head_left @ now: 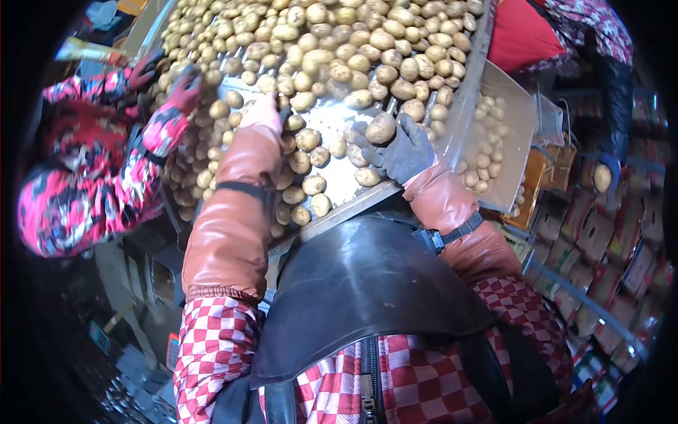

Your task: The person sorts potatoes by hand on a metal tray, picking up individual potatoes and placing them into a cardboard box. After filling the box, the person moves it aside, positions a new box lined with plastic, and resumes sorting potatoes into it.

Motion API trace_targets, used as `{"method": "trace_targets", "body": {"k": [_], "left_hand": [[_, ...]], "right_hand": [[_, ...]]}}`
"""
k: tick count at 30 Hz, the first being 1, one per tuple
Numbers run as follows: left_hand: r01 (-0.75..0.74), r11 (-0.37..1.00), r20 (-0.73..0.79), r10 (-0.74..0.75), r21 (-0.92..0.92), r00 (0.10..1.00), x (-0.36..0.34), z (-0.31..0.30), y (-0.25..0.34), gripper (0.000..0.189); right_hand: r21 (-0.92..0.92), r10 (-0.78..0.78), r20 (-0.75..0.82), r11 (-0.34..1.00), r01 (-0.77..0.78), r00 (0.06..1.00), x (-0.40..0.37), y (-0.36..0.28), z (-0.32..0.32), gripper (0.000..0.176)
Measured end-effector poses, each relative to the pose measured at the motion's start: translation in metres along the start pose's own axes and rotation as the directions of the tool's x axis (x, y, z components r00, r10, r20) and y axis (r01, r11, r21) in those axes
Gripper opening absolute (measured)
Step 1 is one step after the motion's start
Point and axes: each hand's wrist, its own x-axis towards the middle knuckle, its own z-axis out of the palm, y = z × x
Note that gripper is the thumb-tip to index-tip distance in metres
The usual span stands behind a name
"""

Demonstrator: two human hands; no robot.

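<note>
My right hand [409, 154], in a dark grey glove, grips a large brown potato [381, 128] just above the metal sorting table [332, 173]. Among the potatoes to its left is my left hand [265, 114], pale in the glare. Its fingers are blurred, and whether they hold a potato I cannot make out. Between the two hands, several loose potatoes [308, 139] lie on the bright, wet-looking metal. A dense heap of potatoes [353, 49] covers the far part of the table.
At the left, a co-worker's gloved hand [186, 88] reaches over the potatoes. To the right stands an open cardboard box [512, 152] with potatoes inside. Beyond it, another person's blue-gloved hand [611, 173] holds a potato. Stacked cartons [593, 233] fill the right side.
</note>
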Motion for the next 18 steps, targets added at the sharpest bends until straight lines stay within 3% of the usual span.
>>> {"method": "trace_targets", "body": {"k": [2,3,4,6,8,9,10,11,12,13,15,16,17,18], "left_hand": [[0.133,0.989,-0.088,-0.138,-0.068,0.986,-0.027,-0.026,0.029,0.047],[0.149,0.833,0.018,-0.165,-0.533,0.986,-0.037,-0.018,0.033,0.044],[0.187,0.47,0.134,-0.145,-0.863,0.98,-0.048,-0.009,0.035,0.042],[0.423,0.016,0.416,0.222,-0.906,0.882,-0.087,-0.043,0.072,0.039],[0.482,-0.247,0.341,0.45,-0.841,0.825,-0.093,-0.028,0.08,0.041],[0.513,-0.326,0.355,0.435,-0.794,0.827,-0.098,-0.028,0.089,0.042],[0.481,-0.293,0.358,0.386,-0.827,0.85,-0.098,-0.019,0.088,0.042],[0.385,-0.234,0.261,0.429,-0.893,0.865,-0.097,-0.013,0.085,0.042],[0.28,-0.181,0.164,0.478,-0.943,0.863,-0.096,-0.007,0.083,0.042],[0.279,-0.185,0.162,0.478,-0.942,0.863,-0.095,-0.009,0.086,0.042],[0.252,0.14,0.288,0.516,-0.957,0.806,-0.096,-0.027,0.101,0.043],[0.138,0.425,0.348,0.468,-0.894,0.812,-0.105,-0.061,0.12,0.042],[0.26,0.354,0.386,0.354,-0.898,0.852,-0.105,-0.055,0.121,0.042],[0.369,0.268,0.432,0.235,-0.89,0.871,-0.105,-0.047,0.116,0.042]], "right_hand": [[0.002,-0.01,-0.006,1.0,0.01,1.0,-0.008,-0.009,-0.002,0.057],[-0.084,-0.077,-0.127,0.994,0.067,0.989,-0.012,-0.006,0.015,0.057],[-0.075,-0.088,-0.13,0.994,0.079,0.988,-0.014,-0.01,0.011,0.057],[-0.109,-0.105,-0.276,0.991,0.077,0.955,-0.015,-0.018,0.003,0.054],[-0.165,-0.144,-0.407,0.983,0.083,0.902,-0.01,-0.019,0.002,0.048],[-0.267,-0.164,-0.453,0.963,0.043,0.876,-0.009,-0.02,-0.005,0.045],[-0.369,-0.195,-0.492,0.93,-0.001,0.849,-0.009,-0.021,-0.005,0.042],[-0.482,-0.101,-0.373,0.871,-0.1,0.922,-0.011,-0.027,-0.013,0.039],[-0.485,-0.097,-0.373,0.868,-0.104,0.923,-0.009,-0.03,-0.022,0.039],[-0.44,-0.013,-0.287,0.89,-0.12,0.958,-0.006,-0.026,-0.007,0.042],[-0.361,0.096,-0.15,0.921,-0.145,0.984,-0.003,-0.022,-0.002,0.054],[-0.239,0.115,-0.099,0.961,-0.136,0.988,-0.002,-0.02,0.0,0.055],[-0.689,-0.044,0.027,0.723,0.051,0.999,-0.004,-0.016,0.003,0.059],[-0.932,-0.117,0.21,0.275,0.235,0.971,-0.006,-0.013,0.005,0.064]]}}
